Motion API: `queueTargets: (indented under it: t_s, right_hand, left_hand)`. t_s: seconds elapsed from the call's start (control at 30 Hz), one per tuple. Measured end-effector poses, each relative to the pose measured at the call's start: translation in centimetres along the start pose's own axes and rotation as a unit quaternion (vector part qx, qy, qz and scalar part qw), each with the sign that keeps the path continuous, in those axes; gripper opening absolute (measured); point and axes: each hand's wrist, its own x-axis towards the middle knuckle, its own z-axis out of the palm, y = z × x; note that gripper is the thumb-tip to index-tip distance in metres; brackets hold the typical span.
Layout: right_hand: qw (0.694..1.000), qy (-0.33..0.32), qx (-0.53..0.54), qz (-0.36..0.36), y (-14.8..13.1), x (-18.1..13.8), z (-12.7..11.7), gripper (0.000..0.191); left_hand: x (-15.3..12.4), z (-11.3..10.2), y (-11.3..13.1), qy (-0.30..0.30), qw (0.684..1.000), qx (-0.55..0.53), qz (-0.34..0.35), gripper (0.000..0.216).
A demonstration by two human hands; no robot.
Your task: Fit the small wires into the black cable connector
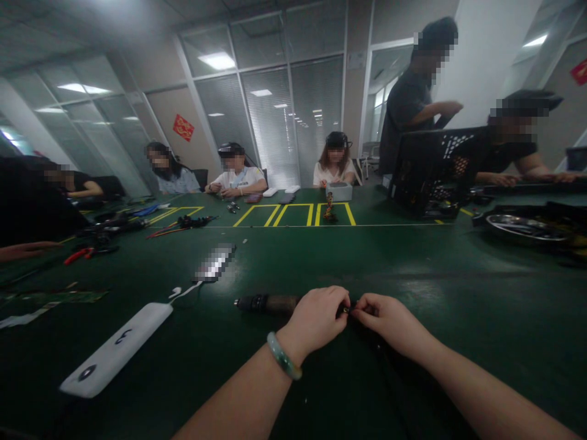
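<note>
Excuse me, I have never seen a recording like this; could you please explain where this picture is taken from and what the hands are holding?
This picture comes from a camera worn on a person's head, looking forward and down, so the bare forearms below are that person's own. The left hand, wearing a pale green bangle, and the right hand pinch a small dark part between them. A dark cylindrical tool lies behind the left hand. The green workbench also bears a white oblong device, a blurred phone and red-handled pliers. A seated co-worker and others are across the bench.
</note>
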Motion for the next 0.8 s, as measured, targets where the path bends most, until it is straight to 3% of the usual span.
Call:
queueTargets:
  t_s: [0.8]
  right_hand:
    - [1.0,0.002,-0.01,0.0,-0.18,-0.17,-0.27,0.021]
  left_hand:
    - [-0.02,0.14,-0.22,0.007,1.0,-0.003,0.014,0.013]
